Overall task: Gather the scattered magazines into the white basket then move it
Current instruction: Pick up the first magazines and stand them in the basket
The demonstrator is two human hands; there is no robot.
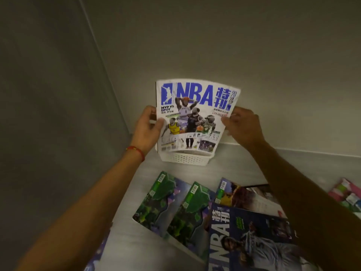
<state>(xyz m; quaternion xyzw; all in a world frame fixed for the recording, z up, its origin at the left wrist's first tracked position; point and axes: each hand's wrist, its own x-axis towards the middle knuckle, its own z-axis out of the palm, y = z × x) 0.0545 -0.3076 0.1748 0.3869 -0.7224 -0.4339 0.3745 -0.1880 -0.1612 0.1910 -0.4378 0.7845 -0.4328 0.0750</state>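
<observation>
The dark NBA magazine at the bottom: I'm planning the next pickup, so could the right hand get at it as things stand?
Probably not yet: the right hand and left hand both hold the white NBA magazine over the white basket. The dark NBA magazine lies uncovered on top.

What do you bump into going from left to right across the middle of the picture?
left hand → white NBA magazine → right hand
</observation>
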